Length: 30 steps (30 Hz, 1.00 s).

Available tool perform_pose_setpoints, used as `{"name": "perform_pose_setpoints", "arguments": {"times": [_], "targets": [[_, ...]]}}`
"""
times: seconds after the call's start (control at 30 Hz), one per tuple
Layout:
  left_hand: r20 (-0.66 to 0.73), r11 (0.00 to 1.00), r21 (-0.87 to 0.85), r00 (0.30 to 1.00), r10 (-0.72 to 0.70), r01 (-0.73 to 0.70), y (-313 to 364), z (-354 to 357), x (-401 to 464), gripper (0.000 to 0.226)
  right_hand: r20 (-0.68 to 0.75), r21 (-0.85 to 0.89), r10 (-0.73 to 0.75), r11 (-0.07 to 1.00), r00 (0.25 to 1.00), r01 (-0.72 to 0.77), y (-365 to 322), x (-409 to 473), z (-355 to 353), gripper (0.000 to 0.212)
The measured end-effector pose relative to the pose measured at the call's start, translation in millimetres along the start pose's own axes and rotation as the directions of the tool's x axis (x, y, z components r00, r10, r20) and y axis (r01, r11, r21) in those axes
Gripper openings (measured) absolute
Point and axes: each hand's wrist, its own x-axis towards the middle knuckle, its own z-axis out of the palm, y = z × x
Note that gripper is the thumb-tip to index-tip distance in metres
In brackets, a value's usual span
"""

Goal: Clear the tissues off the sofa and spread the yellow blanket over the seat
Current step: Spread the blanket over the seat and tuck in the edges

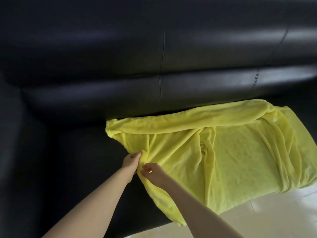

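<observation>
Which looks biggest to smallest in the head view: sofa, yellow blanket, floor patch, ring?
1. Sofa, filling most of the view.
2. Yellow blanket.
3. Floor patch, only a corner visible.
4. Ring on the right hand, tiny.

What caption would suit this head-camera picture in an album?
Both hands, left hand and right hand, grip the bunched edge of a yellow blanket lying over part of a black sofa seat.

Rumpled yellow blanket covers the black sofa's right seat.
</observation>
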Motion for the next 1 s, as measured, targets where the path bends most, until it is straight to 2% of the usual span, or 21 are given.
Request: {"name": "perform_pose_setpoints", "arguments": {"times": [0.13, 0.27, 0.4, 0.53, 0.63, 0.73, 0.8, 0.87, 0.93, 1.0], "targets": [[-0.139, 0.998, -0.025, 0.989, 0.056, -0.060, -11, 0, -5, 0.029, 0.021, 0.071, 0.054, 0.996, 0.998, -0.055, 8, -5, -4, 0.030], [-0.365, 0.995, -0.079, 0.931, 0.026, -0.059, -13, -10, -14, 0.041, 0.018, 0.018, 0.128, 0.992, 0.992, -0.128, 19, -11, -6, 0.021], [-0.554, 0.987, 0.126, 0.818, 0.156, -0.103, -14, -31, -37, 0.041, -0.002, -0.082, 0.171, 0.982, 0.985, -0.170, 31, -25, -7, 0.025], [-0.604, 0.912, 0.384, 0.708, 0.367, -0.144, -18, -60, -48, 0.032, -0.006, -0.223, 0.178, 0.959, 0.984, -0.175, 39, -37, -5, 0.028], [-0.639, 0.919, 0.367, 0.679, 0.362, -0.145, -18, -77, -53, 0.033, 0.004, -0.277, 0.189, 0.944, 0.982, -0.181, 44, -43, -2, 0.033], [-0.603, 0.954, 0.257, 0.745, 0.284, -0.155, -23, -77, -52, 0.036, 0.008, -0.311, 0.194, 0.933, 0.981, -0.182, 46, -46, 3, 0.035], [-0.491, 0.970, 0.208, 0.845, 0.213, -0.123, -35, -71, -43, 0.045, 0.012, -0.325, 0.204, 0.927, 0.979, -0.189, 47, -48, 11, 0.037], [-0.356, 0.990, 0.139, 0.933, 0.060, -0.011, -56, -65, -30, 0.060, 0.014, -0.327, 0.211, 0.925, 0.977, -0.195, 46, -47, 20, 0.038], [-0.219, 0.991, 0.110, 0.974, -0.055, 0.081, -82, -58, -23, 0.062, 0.016, -0.349, 0.205, 0.918, 0.979, -0.187, 43, -45, 29, 0.040], [-0.125, 0.985, 0.130, 0.987, -0.101, 0.117, -104, -52, -28, 0.056, 0.021, -0.384, 0.200, 0.906, 0.979, -0.177, 42, -44, 40, 0.040]]}}
